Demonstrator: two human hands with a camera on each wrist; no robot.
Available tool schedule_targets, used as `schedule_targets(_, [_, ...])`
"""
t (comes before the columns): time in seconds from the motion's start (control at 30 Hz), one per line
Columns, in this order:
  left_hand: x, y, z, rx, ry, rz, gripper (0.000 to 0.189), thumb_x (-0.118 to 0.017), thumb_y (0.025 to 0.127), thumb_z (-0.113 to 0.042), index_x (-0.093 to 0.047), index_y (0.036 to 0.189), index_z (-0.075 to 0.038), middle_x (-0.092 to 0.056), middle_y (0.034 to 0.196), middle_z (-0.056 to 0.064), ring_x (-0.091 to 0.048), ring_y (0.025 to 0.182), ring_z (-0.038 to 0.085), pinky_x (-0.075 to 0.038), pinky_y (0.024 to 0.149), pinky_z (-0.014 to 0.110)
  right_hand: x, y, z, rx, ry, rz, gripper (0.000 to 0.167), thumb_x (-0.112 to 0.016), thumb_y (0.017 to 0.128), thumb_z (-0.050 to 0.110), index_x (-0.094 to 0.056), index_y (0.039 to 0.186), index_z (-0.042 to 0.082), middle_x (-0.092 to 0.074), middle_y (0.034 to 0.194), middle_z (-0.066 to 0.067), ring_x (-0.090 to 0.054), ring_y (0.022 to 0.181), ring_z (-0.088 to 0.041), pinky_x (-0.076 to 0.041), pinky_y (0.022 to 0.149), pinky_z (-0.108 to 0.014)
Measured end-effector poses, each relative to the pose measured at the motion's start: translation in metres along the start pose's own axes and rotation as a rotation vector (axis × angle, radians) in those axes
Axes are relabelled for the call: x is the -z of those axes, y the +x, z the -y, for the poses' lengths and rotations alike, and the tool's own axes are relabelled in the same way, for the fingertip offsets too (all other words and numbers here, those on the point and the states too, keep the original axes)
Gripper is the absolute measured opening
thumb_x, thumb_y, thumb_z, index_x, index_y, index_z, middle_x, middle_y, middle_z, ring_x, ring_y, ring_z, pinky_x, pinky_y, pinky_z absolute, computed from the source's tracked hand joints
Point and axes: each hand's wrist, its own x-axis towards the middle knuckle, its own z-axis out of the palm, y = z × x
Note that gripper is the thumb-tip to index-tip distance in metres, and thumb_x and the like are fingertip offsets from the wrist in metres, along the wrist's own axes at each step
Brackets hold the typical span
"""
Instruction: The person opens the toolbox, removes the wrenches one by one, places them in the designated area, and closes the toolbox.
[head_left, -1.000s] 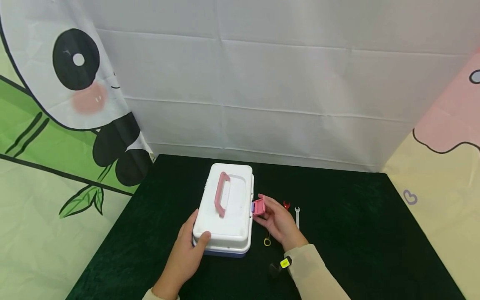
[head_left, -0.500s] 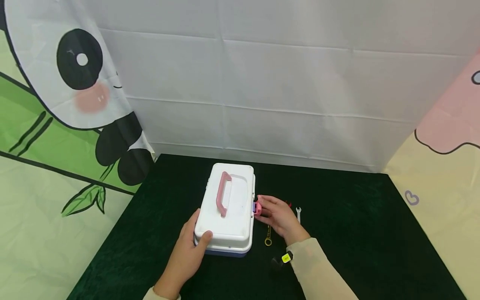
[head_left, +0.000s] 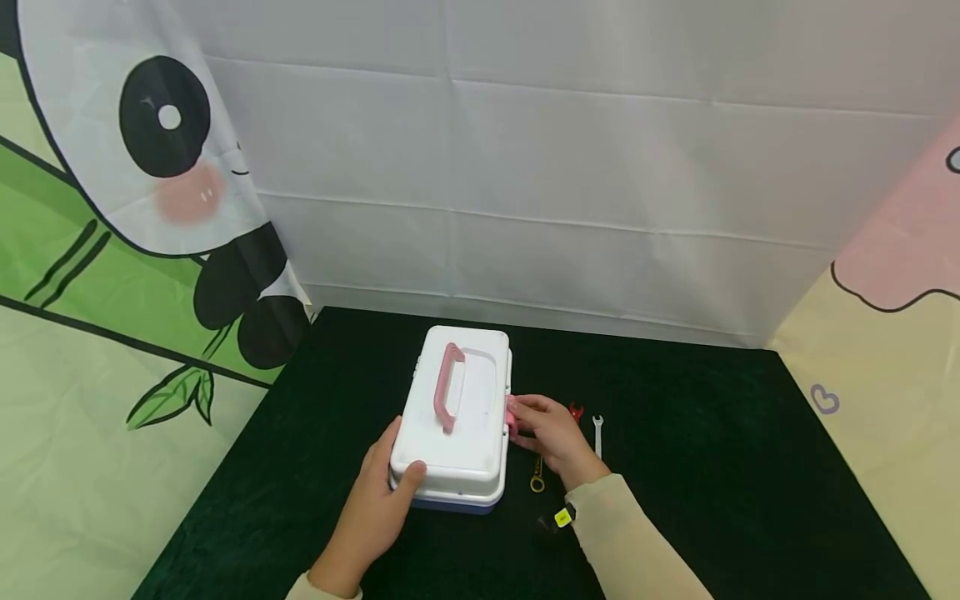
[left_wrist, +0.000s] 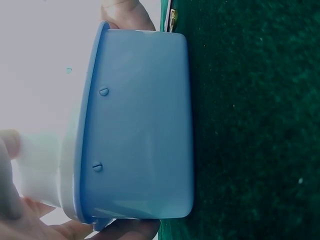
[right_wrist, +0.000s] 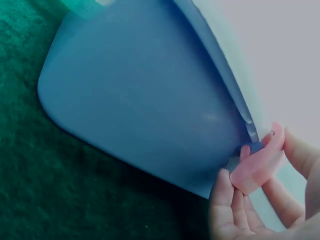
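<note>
A toolbox (head_left: pixel 472 392) with a white lid, a blue base and a pink carrying handle (head_left: pixel 446 387) stands on the table, its lid down. My left hand (head_left: pixel 371 504) grips its near left corner, thumb on the lid and fingers along the side. In the left wrist view the box's blue end wall (left_wrist: pixel 140 125) fills the middle. On the right side of the box, my right hand (head_left: pixel 551 433) pinches the pink latch (right_wrist: pixel 257 167) between thumb and fingers. The latch is tilted at the rim where lid and base meet; the fingers partly cover it.
Right of the box lie a yellow ring-ended wrench (head_left: pixel 537 482), a silver open-ended wrench (head_left: pixel 597 433) and a red wrench (head_left: pixel 576 412), partly behind the right hand. Dark green cloth (head_left: pixel 690 467) covers the table. A white curtain (head_left: pixel 562 192) hangs behind it.
My right hand has swung the pink latch from sticking outward to close against the box's side. The left hand keeps its grip on the corner. The head view has shifted slightly.
</note>
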Motion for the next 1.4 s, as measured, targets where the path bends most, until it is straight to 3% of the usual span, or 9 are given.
schedule_targets(0.23, [0.0, 0.0, 0.0, 0.005, -0.008, 0.007, 0.096, -0.047, 0.096, -0.074, -0.015, 0.166, -0.018, -0.022, 0.166, 0.019, -0.034, 0.146, 0.041, -0.031, 0.112, 0.067, -0.003, -0.001, 0.0, -0.016, 0.007, -0.007, 0.048, -0.08, 0.092, 0.036, -0.067, 0.122, 0.002, -0.069, 0.105, -0.011, -0.067, 0.087, -0.021, -0.061, 0.082, -0.039])
schedule_targets(0.53, [0.001, 0.0, -0.001, 0.005, -0.021, 0.013, 0.095, -0.048, 0.096, -0.073, -0.014, 0.167, -0.018, -0.021, 0.166, 0.019, -0.034, 0.146, 0.04, -0.03, 0.113, 0.067, -0.005, -0.003, 0.0, -0.04, 0.003, -0.01, 0.047, -0.078, 0.092, 0.038, -0.069, 0.123, 0.003, -0.069, 0.113, -0.013, -0.067, 0.097, -0.024, -0.061, 0.084, -0.039])
schedule_targets(0.77, [0.001, 0.001, 0.002, -0.003, -0.009, 0.017, 0.093, -0.046, 0.097, -0.073, -0.012, 0.167, -0.022, -0.02, 0.167, 0.018, -0.031, 0.147, 0.039, -0.027, 0.115, 0.066, -0.003, -0.003, 0.006, -0.018, -0.186, -0.002, 0.05, -0.075, 0.094, 0.043, -0.07, 0.125, 0.004, -0.07, 0.114, -0.011, -0.07, 0.097, -0.023, -0.061, 0.083, -0.038])
schedule_targets(1.1, [0.002, 0.001, 0.001, 0.021, -0.014, 0.032, 0.095, -0.045, 0.096, -0.075, -0.009, 0.167, -0.023, -0.018, 0.168, 0.018, -0.029, 0.149, 0.039, -0.026, 0.115, 0.066, -0.005, -0.004, 0.032, -0.044, -0.357, 0.041, 0.031, -0.069, 0.102, 0.024, -0.068, 0.124, 0.001, -0.069, 0.107, -0.014, -0.073, 0.087, -0.024, -0.063, 0.076, -0.038])
schedule_targets(1.4, [0.001, 0.001, 0.001, 0.01, -0.016, 0.037, 0.094, -0.045, 0.097, -0.073, -0.008, 0.167, -0.022, -0.016, 0.168, 0.018, -0.027, 0.15, 0.04, -0.025, 0.115, 0.065, -0.004, -0.003, 0.034, -0.077, -0.309, 0.048, 0.027, -0.069, 0.101, 0.019, -0.068, 0.119, -0.001, -0.069, 0.106, -0.016, -0.073, 0.087, -0.026, -0.063, 0.076, -0.039])
